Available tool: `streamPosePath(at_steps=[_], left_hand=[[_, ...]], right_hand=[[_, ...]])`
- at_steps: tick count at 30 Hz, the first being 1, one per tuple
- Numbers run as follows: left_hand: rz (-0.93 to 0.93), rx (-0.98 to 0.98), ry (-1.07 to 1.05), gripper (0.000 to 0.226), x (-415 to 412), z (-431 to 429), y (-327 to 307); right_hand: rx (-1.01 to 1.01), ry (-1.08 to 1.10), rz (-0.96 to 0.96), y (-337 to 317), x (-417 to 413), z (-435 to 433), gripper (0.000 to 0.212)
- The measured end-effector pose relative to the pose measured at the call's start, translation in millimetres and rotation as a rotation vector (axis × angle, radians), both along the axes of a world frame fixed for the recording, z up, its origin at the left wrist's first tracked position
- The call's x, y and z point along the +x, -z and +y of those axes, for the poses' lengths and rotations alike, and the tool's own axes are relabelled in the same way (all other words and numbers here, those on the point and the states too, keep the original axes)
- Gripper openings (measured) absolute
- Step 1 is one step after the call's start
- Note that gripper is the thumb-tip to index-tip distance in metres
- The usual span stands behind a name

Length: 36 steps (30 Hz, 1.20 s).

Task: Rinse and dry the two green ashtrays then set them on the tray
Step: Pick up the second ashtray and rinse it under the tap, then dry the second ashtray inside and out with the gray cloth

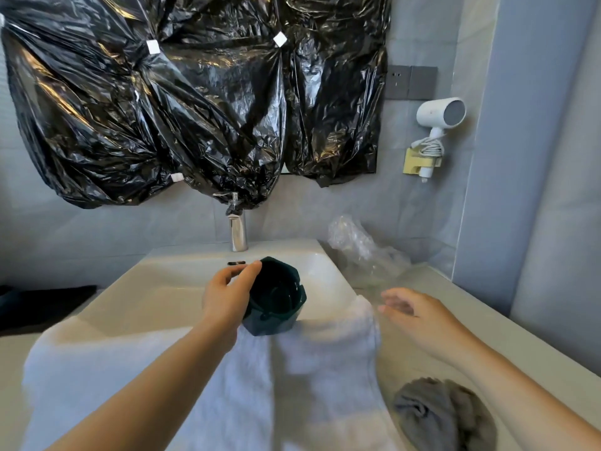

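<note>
One dark flat slab (42,304) lies at 9 o'clock from the ashtray, at the counter's far left. It may be the tray, but I cannot confirm this. Next, a white terry towel (146,369) drapes over the near rim of the sink (162,288). My left hand (227,297) grips one green ashtray (276,297) by its left wall, thumb on the rim, above the basin's near edge at the towel's far border. No second ashtray is visible.

Hazard: the ashtray is glossy, faceted, notched and probably wet. A one-sided grip may slip and drop it onto the hard glazed basin, chipping either part.

The chrome faucet (238,232) stands at 12 o'clock. My right hand (416,314), at 3 o'clock, is relaxed, fingers loosely spread, holding nothing. A crumpled gray cloth (445,415) lies at 5 o'clock.
</note>
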State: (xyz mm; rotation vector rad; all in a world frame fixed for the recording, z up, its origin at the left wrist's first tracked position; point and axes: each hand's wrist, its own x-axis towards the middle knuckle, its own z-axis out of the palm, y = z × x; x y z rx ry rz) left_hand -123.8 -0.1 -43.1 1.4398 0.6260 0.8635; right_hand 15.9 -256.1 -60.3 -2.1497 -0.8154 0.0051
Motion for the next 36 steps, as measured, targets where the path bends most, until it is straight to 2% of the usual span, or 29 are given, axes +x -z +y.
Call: streamPosePath(at_steps=[6, 10, 13, 15, 17, 18, 23, 28, 33, 36], left_hand=[[0.056, 0.019, 0.08, 0.027, -14, -45, 22], [0.091, 0.024, 0.116, 0.028, -16, -63, 33], [0.104, 0.048, 0.137, 0.031, -16, -74, 37], [0.107, 0.05, 0.153, 0.033, -15, -78, 37], [0.106, 0.048, 0.153, 0.032, -13, -82, 35], [0.107, 0.049, 0.152, 0.032, -13, -84, 35], [0.112, 0.055, 0.172, 0.031, -9, -86, 32], [0.099, 0.025, 0.195, 0.031, -2, -77, 22], [0.051, 0.02, 0.176, 0.018, 5, -54, -1], [0.033, 0.025, 0.139, 0.014, 9, -27, -17]], right_hand=[[-0.057, 0.12, 0.053, 46, -7, -61, 0.025], [-0.234, 0.167, 0.107, 80, -13, -80, 0.052], [-0.286, 0.149, 0.144, 97, -16, -82, 0.066], [-0.295, 0.187, 0.111, 103, -14, -82, 0.06], [-0.285, 0.198, 0.058, 106, -9, -82, 0.036], [-0.262, 0.197, 0.047, 107, -8, -82, 0.031], [0.042, 0.209, 0.044, 95, -5, -81, 0.035], [0.312, 0.183, 0.029, 36, -6, -62, 0.033], [0.414, 0.063, 0.002, -32, -7, -21, 0.027], [0.483, 0.031, -0.014, -63, -1, 13, 0.036]])
